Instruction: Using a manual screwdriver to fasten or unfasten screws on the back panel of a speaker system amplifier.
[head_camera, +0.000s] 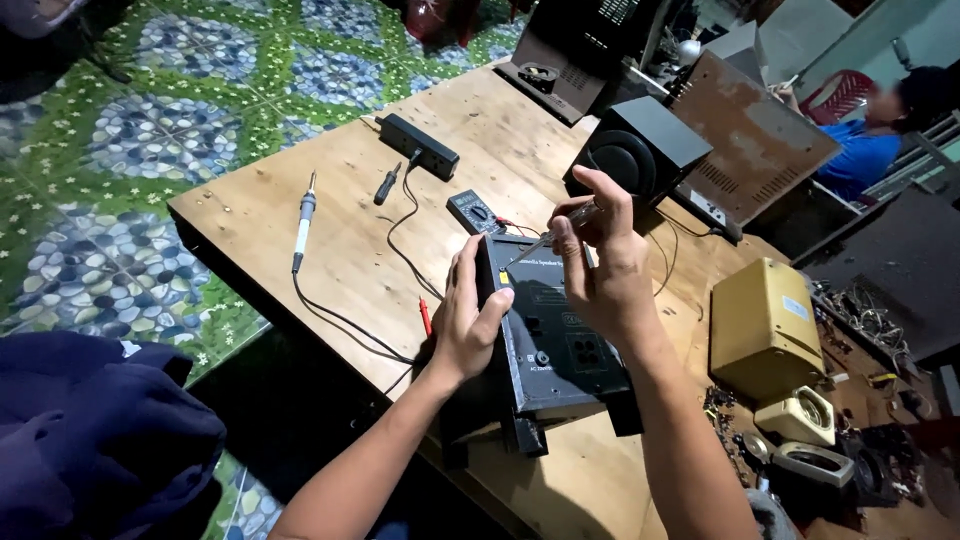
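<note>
Fingers (600, 215) of my right hand (600, 270) are pinched around a slim screwdriver (545, 240), whose tip angles down onto the upper left corner of the black amplifier box (560, 345); those of my left hand (468, 320) lie together and flat against that box's left edge, thumb on its back panel, steadying it. Going by size: the plywood desk (330, 240) carries everything, and the box sits at its near edge with the panel facing up. From what I can see the panel is still seated on the box, so I judge the unfastening only just begun; I cannot tell whether any screw is out yet. Behind it stands a black speaker (640, 150). Left of the box lie a multimeter (474, 212), a power strip (420, 146), a soldering iron (303, 222) and a second small screwdriver (386, 185), none of them being touched.
</note>
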